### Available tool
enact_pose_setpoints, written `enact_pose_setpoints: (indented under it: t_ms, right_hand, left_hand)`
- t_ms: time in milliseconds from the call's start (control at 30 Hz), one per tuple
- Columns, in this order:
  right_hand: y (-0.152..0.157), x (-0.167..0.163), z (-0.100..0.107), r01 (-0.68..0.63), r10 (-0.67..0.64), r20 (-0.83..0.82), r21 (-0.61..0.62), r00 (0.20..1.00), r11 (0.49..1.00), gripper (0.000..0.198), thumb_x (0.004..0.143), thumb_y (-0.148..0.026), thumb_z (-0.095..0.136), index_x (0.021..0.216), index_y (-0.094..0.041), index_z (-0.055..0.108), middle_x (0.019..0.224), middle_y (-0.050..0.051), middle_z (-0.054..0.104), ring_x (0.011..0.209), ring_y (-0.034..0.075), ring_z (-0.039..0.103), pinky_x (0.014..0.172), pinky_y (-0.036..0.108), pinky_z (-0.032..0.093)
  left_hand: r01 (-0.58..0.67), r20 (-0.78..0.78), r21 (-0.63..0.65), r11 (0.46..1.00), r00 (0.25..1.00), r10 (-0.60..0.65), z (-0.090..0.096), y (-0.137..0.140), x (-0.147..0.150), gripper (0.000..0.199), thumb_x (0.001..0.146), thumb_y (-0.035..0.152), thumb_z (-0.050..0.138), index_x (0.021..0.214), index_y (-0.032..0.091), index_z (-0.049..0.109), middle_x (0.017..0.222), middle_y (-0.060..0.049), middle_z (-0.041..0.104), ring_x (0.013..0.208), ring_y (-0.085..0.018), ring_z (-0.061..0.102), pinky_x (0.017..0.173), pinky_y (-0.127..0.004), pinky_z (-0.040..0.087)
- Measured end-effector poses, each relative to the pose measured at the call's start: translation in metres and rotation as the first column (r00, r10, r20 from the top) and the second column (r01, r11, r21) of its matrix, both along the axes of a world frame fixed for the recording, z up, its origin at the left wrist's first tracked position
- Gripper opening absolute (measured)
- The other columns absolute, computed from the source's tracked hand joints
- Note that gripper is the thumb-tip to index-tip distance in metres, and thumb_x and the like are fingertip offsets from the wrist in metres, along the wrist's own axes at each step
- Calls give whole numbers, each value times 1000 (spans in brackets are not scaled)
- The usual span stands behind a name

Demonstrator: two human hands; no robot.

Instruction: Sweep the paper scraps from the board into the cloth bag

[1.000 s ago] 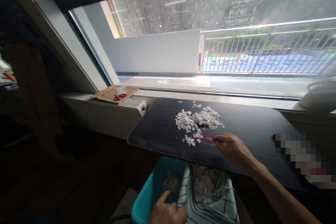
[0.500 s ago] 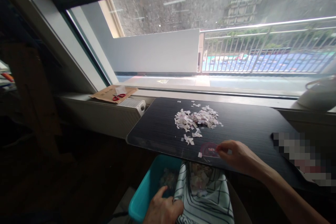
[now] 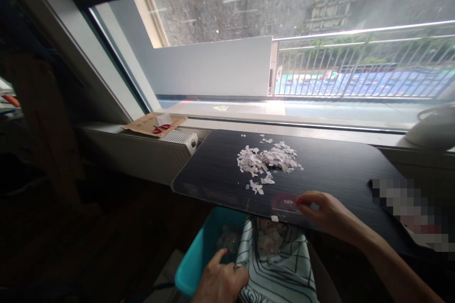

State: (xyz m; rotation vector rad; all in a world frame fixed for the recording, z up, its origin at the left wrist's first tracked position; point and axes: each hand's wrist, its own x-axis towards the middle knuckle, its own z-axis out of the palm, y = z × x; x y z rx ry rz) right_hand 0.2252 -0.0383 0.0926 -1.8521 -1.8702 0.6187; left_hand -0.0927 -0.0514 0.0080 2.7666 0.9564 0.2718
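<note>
Fingers of our right hand (image 3: 314,204) are pinched on a pink half-round plate (image 3: 284,202), which we have drawn from the small cluster of paper (image 3: 256,187) to the near edge of the dark table (image 3: 337,163); one white scrap (image 3: 275,218) has come along and now lies at the lip, by the patterned cloth (image 3: 280,279); the main pile (image 3: 279,157) is unmoved, so we judge that this stroke shifted little; our left hand (image 3: 222,278) (index finger stretched over the teal bin (image 3: 197,258)) seems closed on the cloth's edge, though shadow hides its grip.
</note>
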Motion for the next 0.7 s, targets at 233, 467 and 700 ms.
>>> enact_pose_setpoints:
  t_ms: [233,467,700]
  right_hand:
    - [-1,-1,1,-51,51,0,-51,999,997,25,82,-29,52,77,-24,77,80,2,76,75,19,68,70,26,48]
    - [43,-22,-3,61,-70,111,86,991,994,29,85,-29,50,90,-25,78,96,4,77,89,23,69,78,30,48]
    - [39,-13,-2,156,-169,239,72,956,985,29,84,-29,48,86,-26,77,86,3,77,80,22,69,66,27,44]
  left_hand:
    - [-13,-2,13,1000,1000,13,2,-2,0,10,72,21,51,73,22,61,57,-1,58,55,-18,60,98,-41,41]
    - [54,-27,-4,999,998,-54,-7,-1,3,9,78,19,55,76,22,63,57,1,61,55,-18,61,97,-44,43]
    - [62,-30,-21,998,998,-63,-7,-2,-1,12,78,14,55,77,22,64,57,1,61,56,-17,61,98,-44,43]
